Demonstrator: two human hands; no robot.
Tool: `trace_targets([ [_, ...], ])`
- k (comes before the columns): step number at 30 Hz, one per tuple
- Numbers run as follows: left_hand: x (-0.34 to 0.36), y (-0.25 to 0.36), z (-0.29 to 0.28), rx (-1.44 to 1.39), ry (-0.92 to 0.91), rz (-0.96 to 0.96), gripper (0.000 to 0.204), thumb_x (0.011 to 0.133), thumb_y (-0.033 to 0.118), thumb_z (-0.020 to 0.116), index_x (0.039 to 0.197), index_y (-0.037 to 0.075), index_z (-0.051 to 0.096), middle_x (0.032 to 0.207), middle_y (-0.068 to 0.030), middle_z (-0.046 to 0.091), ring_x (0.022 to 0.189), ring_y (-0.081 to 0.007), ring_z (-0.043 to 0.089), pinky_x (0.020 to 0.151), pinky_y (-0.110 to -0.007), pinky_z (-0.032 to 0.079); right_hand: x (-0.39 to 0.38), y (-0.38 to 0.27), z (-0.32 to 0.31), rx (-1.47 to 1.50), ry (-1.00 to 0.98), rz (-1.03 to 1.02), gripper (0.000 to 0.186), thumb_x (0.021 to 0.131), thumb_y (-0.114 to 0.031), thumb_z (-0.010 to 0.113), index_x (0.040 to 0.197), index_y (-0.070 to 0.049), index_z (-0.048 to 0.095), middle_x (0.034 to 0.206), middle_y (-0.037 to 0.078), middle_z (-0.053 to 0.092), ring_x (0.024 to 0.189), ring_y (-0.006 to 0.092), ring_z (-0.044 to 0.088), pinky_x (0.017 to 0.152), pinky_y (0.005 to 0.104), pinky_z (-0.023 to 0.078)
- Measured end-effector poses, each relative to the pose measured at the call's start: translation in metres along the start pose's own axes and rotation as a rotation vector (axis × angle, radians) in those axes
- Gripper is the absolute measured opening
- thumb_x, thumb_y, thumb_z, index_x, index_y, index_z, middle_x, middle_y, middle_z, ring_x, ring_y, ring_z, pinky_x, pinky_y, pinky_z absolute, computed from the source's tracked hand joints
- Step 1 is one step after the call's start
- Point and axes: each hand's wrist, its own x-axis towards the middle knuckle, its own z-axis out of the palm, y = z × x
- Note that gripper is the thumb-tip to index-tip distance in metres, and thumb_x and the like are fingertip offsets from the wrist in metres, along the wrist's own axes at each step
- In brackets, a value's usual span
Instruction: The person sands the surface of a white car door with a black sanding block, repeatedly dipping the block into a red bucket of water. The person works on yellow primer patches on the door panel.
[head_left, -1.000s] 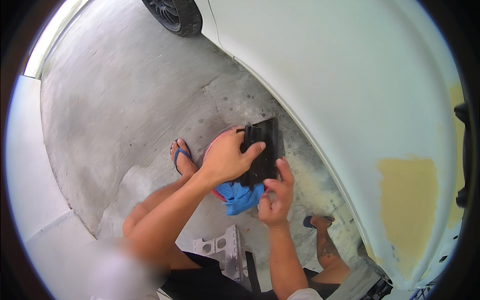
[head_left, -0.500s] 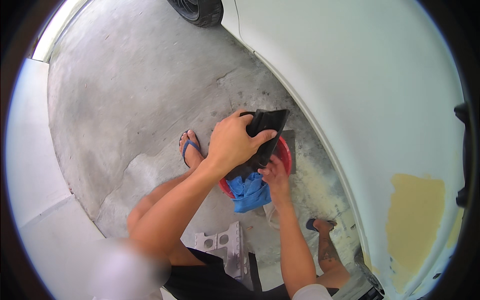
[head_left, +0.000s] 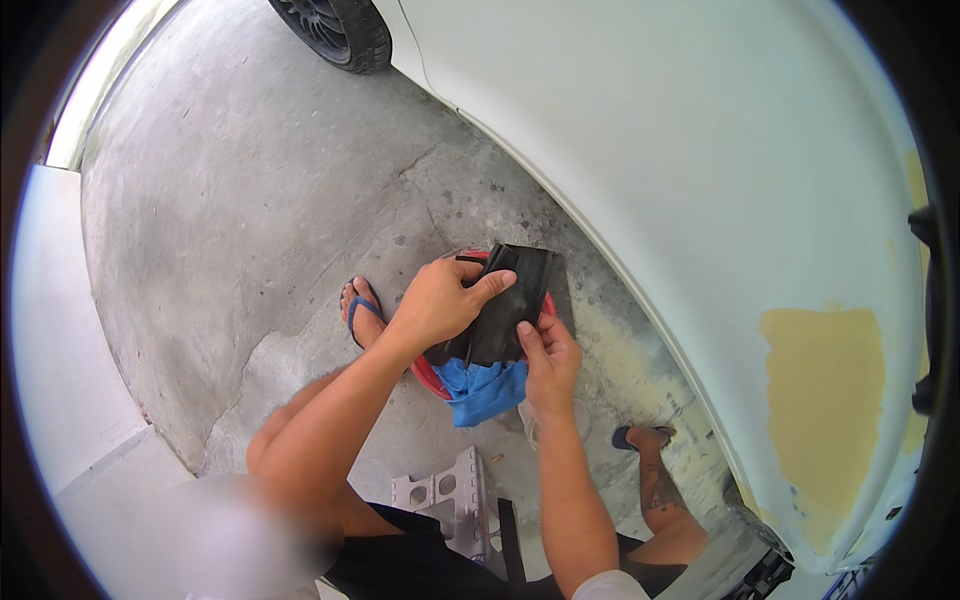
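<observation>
1. Where the grip closes, a black panel [head_left: 512,300] is held; judged light, fairly stiff, possibly slippery, best taken by opposite edges.
2. Left hand [head_left: 437,303]: upper-left side is pinched, opened only panel-thick.
3. Right hand [head_left: 552,362]: lower-right edge is pinched likewise.
4. Below grip: blue cloth [head_left: 487,392], red container [head_left: 431,379].

"Any lettering you can make out?"

"None I can read. The tyre [head_left: 377,45] at eleven o'clock (its sidewall is small and dark) gives no legible characters."

"And the tattoo [head_left: 660,490] on the leg [head_left: 673,522], between four and five o'clock?"

"Too small to tell."

"The black piece [head_left: 508,315] at the dial's centre, or the white car panel [head_left: 700,170] at two o'clock?"

"Nothing readable on either."
</observation>
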Motion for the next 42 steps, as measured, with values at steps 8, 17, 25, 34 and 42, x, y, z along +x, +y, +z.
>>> trace_targets([
  [8, 0.0, 0.0, -0.006, 0.037, -0.066, 0.022, 0.06, 0.102, 0.053, 0.063, 0.09, -0.005, 0.074, 0.069, -0.0198, 0.063, 0.068, -0.0339, 0.064, 0.068, -0.046, 0.049, 0.0, -0.009, -0.009, 0.223, -0.109, 0.149, 0.026, 0.107, -0.023, 0.066, 0.119, 0.0, 0.069, 0.106, 0.001, 0.072, 0.09, 0.0075, 0.064, 0.08, 0.0225, 0.051],
  [17, 0.002, 0.006, -0.027, 0.136, 0.374, 0.264, 0.054, 0.102, 0.047, 0.067, 0.089, -0.006, 0.07, 0.088, -0.0223, 0.068, 0.073, -0.0389, 0.062, 0.07, -0.046, 0.048, 0.024, 0.04, -0.028, 0.154, 0.105, 0.44, 0.034, 0.109, -0.023, 0.056, 0.131, 0.001, 0.065, 0.129, 0.011, 0.07, 0.12, 0.0209, 0.065, 0.104, 0.038, 0.049],
  [25, -0.018, 0.015, -0.091, -0.142, 0.456, 0.007, 0.051, 0.101, 0.046, 0.07, 0.099, -0.005, 0.074, 0.089, -0.0192, 0.067, 0.075, -0.0252, 0.064, 0.069, -0.038, 0.049, 0.089, 0.197, -0.054, -0.125, 0.413, 0.841, 0.071, 0.105, -0.052, 0.046, 0.153, 0.002, 0.048, 0.149, 0.021, 0.056, 0.131, 0.0328, 0.058, 0.111, 0.0433, 0.045],
  [34, -0.019, 0.022, -0.097, -0.118, 0.476, 0.121, 0.053, 0.101, 0.046, 0.069, 0.089, -0.006, 0.072, 0.088, -0.0186, 0.065, 0.072, -0.0297, 0.06, 0.067, -0.041, 0.047, 0.116, 0.24, -0.083, 0.052, 0.138, 0.977, 0.059, 0.099, -0.053, 0.064, 0.13, -0.003, 0.068, 0.12, 0.014, 0.073, 0.1, 0.0308, 0.072, 0.092, 0.0494, 0.06],
  [42, -0.015, 0.032, -0.089, -0.079, 0.414, 0.108, 0.056, 0.102, 0.05, 0.067, 0.089, -0.004, 0.073, 0.088, -0.0201, 0.066, 0.076, -0.0347, 0.06, 0.071, -0.045, 0.048, 0.075, 0.153, -0.041, -0.395, 0.201, 0.498, 0.041, 0.095, -0.025, 0.073, 0.124, 0.003, 0.07, 0.118, 0.015, 0.074, 0.103, 0.0258, 0.069, 0.091, 0.0378, 0.052],
])
